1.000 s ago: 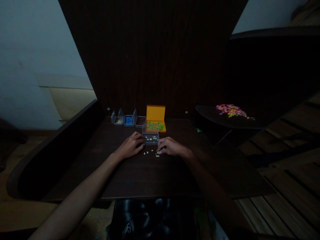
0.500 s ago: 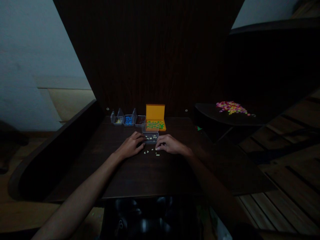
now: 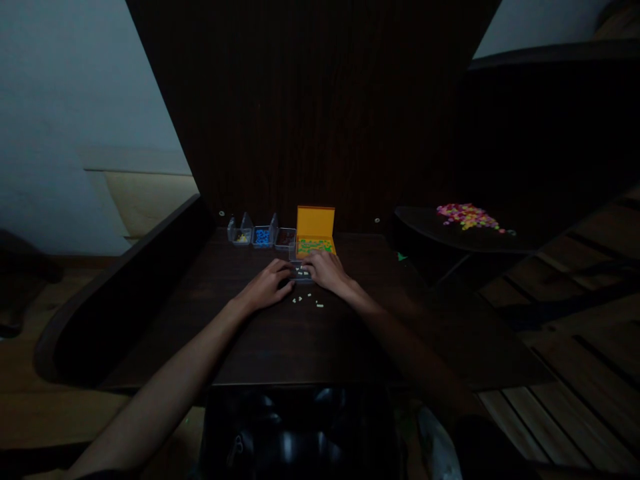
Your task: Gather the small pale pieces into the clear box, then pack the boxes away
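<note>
A small clear plastic box with several tiny pale pieces in it sits between my hands. My left hand rests on the dark desk at the box's left side, thumb and fingers closed about its edge. Over the right part of the box is my right hand, fingers bent down and closed; whatever they may hold is hidden. Several loose pale pieces lie on the desk just in front of the box.
Behind stands an open yellow case with green pieces. To its left are clear boxes of dark red pieces, blue pieces and yellow-white pieces. A colourful pile lies on the right shelf.
My right hand has moved from the loose pieces on the desk up and forward over the clear box. My left hand stays by the box. The view has shifted slightly.
</note>
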`<state>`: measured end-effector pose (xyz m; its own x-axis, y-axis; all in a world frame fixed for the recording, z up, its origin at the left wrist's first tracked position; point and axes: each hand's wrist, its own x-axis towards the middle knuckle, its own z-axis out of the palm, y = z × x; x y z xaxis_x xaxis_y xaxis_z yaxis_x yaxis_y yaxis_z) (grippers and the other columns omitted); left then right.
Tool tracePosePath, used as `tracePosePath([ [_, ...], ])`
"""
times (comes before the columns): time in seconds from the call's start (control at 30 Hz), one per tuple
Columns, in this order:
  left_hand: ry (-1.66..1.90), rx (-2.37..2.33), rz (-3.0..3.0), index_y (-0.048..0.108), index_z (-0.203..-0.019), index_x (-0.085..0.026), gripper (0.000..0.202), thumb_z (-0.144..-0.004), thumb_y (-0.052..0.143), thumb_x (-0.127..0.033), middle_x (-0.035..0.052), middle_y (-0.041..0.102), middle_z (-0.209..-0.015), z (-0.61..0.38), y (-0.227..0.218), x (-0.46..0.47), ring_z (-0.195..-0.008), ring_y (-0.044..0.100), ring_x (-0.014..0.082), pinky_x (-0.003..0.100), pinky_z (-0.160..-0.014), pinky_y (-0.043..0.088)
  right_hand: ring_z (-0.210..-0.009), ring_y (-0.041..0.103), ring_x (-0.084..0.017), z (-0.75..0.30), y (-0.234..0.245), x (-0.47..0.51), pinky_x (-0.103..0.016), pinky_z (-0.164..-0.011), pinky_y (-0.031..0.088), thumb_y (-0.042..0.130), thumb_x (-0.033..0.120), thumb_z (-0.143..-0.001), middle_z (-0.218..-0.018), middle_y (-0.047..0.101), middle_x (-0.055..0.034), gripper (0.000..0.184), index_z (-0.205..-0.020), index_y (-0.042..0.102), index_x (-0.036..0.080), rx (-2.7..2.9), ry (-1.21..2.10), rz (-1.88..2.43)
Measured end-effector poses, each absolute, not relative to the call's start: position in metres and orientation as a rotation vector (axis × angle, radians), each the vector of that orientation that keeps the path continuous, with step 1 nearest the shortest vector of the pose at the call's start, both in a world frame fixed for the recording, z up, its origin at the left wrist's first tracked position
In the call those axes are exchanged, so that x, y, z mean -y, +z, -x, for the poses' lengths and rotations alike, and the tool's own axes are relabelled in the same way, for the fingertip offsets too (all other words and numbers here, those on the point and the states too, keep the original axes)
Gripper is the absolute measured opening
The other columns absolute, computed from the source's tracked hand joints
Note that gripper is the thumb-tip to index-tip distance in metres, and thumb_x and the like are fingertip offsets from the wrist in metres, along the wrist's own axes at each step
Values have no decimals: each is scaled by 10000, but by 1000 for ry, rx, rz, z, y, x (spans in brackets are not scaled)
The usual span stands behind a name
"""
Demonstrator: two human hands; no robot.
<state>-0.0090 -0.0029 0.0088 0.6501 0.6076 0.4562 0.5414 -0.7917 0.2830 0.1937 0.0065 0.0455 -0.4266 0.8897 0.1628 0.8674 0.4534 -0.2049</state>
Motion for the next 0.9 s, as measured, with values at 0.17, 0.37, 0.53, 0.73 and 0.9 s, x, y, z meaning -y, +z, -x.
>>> tracePosePath([
  [0.17, 844, -955, -2761, 674, -935, -148, 215, -928, 493, -264, 119, 608, -1109, 9, 8, 3, -1088, 547, 236, 400, -975, 502, -1029, 615, -247, -187, 49, -3, -321, -843, 472, 466, 252, -945, -1138, 661, -116, 275, -1066, 704, 185, 2532, 32, 1663],
  [0.37, 857, -935, -2759, 674, -913, -149, 209, -927, 496, -258, 117, 609, -1110, 9, 8, 3, -1084, 549, 233, 401, -979, 497, -1071, 616, -248, -183, 50, -3, -312, -876, 469, 464, 231, -923, -1146, 678, -121, 311, -1113, 706, 189, 2540, 50, 1748],
  [0.53, 852, -922, -2768, 675, -912, -153, 204, -925, 500, -255, 113, 607, -1104, 9, 8, 2, -1082, 546, 232, 400, -973, 499, -1051, 631, -254, -181, 54, -5, -319, -859, 476, 470, 226, -913, -1103, 693, -141, 321, -1123, 711, 190, 2536, 94, 1787],
  [0.73, 854, -917, -2779, 677, -934, -147, 201, -923, 507, -252, 116, 606, -1109, 9, 7, 1, -1082, 546, 229, 392, -970, 500, -1092, 615, -243, -186, 53, -8, -304, -872, 480, 504, 199, -891, -1137, 688, -113, 329, -1150, 706, 220, 2510, 106, 1763],
  [0.9, 836, -923, -2783, 679, -913, -143, 208, -927, 508, -259, 118, 607, -1100, 8, 8, 1, -1079, 545, 233, 394, -967, 500, -1107, 608, -235, -194, 57, -10, -303, -887, 480, 505, 184, -880, -1162, 686, -73, 339, -1146, 705, 249, 2504, 113, 1731],
])
